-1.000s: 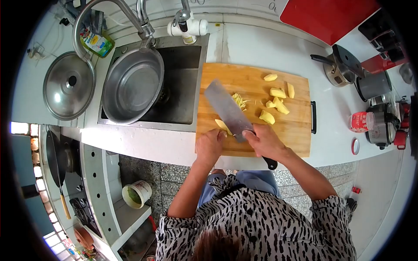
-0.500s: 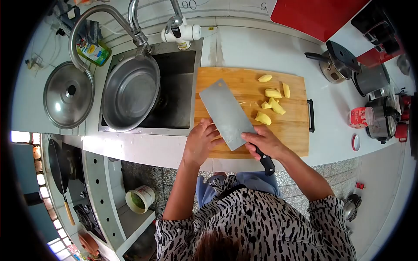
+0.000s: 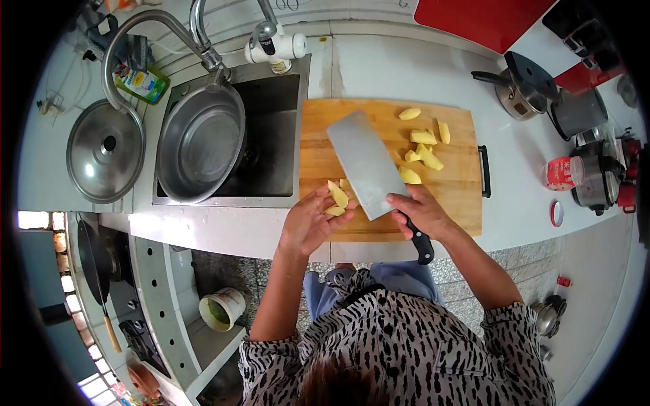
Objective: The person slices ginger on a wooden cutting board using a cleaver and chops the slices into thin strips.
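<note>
My right hand (image 3: 423, 211) grips a cleaver (image 3: 365, 162) by the bolster end of its black riveted handle, thumb on the blade. The broad steel blade slants up and left over the wooden cutting board (image 3: 315, 135). Palm turned up, my left hand (image 3: 308, 220) cradles several thin, peeled yellow vegetable pieces (image 3: 337, 195) in its fingers, just left of the blade. More yellow chunks (image 3: 428, 157) lie on the right half of the board, one of them partly behind my right hand.
Left of the board is a sink (image 3: 271, 135) with a metal basin (image 3: 203, 145) resting in it under a curved faucet (image 3: 145, 17). A pot lid (image 3: 105, 152) lies farther left. Right of the board stand a saucepan (image 3: 518, 98), a red-labelled jar (image 3: 562, 174) and its lid (image 3: 556, 214).
My left hand has turned palm up, showing yellow pieces in its fingers. The cleaver has shifted slightly right and tilted, away from that hand. The whole view has shifted slightly.
</note>
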A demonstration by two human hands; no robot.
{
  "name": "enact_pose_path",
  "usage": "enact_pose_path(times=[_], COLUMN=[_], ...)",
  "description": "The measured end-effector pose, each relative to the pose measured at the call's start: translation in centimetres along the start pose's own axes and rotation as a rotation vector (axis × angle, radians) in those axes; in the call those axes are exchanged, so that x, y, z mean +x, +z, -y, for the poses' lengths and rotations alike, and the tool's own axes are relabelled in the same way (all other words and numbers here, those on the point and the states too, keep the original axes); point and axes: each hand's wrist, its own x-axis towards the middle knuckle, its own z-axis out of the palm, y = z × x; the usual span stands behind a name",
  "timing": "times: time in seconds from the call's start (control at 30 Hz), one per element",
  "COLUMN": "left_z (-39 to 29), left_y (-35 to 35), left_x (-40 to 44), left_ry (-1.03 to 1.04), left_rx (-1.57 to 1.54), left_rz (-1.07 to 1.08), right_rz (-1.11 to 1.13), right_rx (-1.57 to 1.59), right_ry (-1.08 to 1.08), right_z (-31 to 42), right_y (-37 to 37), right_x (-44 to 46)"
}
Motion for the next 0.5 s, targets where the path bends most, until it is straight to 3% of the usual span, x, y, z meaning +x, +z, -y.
enact_pose_path(times=[0.23,0.43,0.5], left_z=[0.3,-0.7,-0.7], left_y=[-1.6,-0.3,0.5], left_x=[0.0,0.1,0.4], left_ry=[0.103,0.148,0.27], left_rx=[0.045,0.271,0.658], left_rz=[-0.011,-0.069,-0.087], right_rz=[-0.13,-0.165,-0.18], right_rx=[-0.11,-0.107,-0.095], right_ry=[-0.067,-0.109,-0.101], right_z=[-1.1,-2.2,-2.6], right_y=[-1.8,-2.1,-2.3], right_x=[-2.8,-4.3,-4.6])
